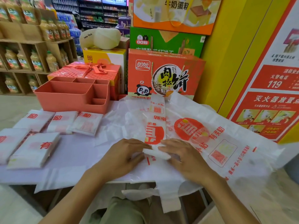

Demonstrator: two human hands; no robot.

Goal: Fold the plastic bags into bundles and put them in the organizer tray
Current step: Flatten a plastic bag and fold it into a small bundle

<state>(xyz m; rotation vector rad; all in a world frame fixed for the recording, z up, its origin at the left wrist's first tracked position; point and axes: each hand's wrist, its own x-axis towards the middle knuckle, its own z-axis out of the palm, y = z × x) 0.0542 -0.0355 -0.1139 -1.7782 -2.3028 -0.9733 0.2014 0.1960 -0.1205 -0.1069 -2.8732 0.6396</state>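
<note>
A white plastic bag with red print, folded into a long narrow strip (pixel 156 120), lies lengthwise on the table over other flat bags (pixel 210 143). Its near end is rolled up into a small fold (pixel 156 153). My left hand (pixel 124 156) and my right hand (pixel 182 156) pinch that rolled end from either side. Several folded bag bundles (pixel 87 122) lie in two rows at the left. The coral organizer tray (pixel 64 99) stands behind them with nothing visible in its compartments.
Red and orange gift boxes (pixel 163 75) stand behind the table, with a ribboned red box (pixel 87 70) behind the tray. A yellow wall with a red poster (pixel 267 101) is at the right. Bag handles (pixel 168 202) hang over the table's front edge above my lap.
</note>
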